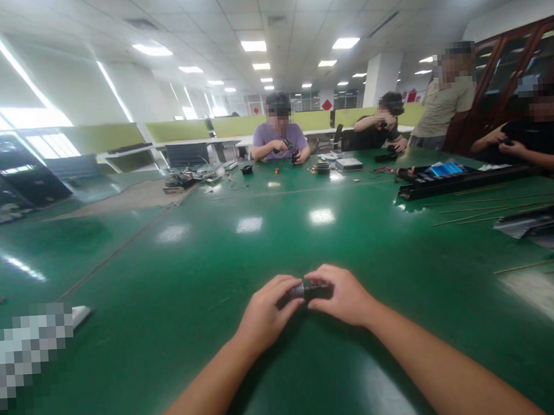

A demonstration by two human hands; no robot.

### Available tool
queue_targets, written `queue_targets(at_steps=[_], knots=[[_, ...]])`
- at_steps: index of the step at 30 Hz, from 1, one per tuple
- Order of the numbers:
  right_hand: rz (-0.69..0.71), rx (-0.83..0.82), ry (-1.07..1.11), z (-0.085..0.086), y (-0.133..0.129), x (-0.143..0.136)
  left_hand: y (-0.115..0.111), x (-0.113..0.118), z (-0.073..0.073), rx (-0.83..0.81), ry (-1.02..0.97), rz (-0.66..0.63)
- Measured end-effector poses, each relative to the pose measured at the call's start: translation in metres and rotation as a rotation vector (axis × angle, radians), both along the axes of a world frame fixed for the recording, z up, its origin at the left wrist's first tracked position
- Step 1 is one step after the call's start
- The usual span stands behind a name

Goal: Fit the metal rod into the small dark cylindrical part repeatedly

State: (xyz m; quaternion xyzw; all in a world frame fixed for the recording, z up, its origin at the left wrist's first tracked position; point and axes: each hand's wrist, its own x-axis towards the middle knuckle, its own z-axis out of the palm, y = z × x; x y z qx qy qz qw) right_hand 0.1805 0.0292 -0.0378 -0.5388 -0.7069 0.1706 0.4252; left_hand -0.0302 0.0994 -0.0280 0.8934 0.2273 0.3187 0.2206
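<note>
Between my two hands, low over the green tabletop, lies a small dark cylinder with a grey section; its exact kind cannot be made out. My left hand is closed around its left, grey end, with the thumb below and the fingers above. On the black right end, my right hand grips in the same way, thumb nearer me. The cylinder lies roughly level, and both of its ends are partly hidden by my fingers and palms.
A pixelated pale object sits at the left edge. Thin rods and black trays lie to the right. Across the table, a person in a purple shirt handles a dark device; other people are at the right. Electronic parts stand far left.
</note>
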Motion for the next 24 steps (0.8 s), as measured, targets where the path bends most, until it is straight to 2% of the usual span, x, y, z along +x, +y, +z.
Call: queue_targets(at_steps=[8, 15, 24], knots=[[-0.007, -0.009, -0.03, 0.002, -0.002, 0.003, 0.0, -0.009, -0.001, -0.049, 0.016, -0.011], [0.006, 0.05, -0.004, 0.004, -0.003, 0.001, 0.003, -0.01, 0.005, 0.018, 0.007, -0.016], [0.052, 0.092, -0.015, 0.001, -0.004, -0.006, 0.001, -0.01, 0.002, 0.039, -0.008, -0.057]])
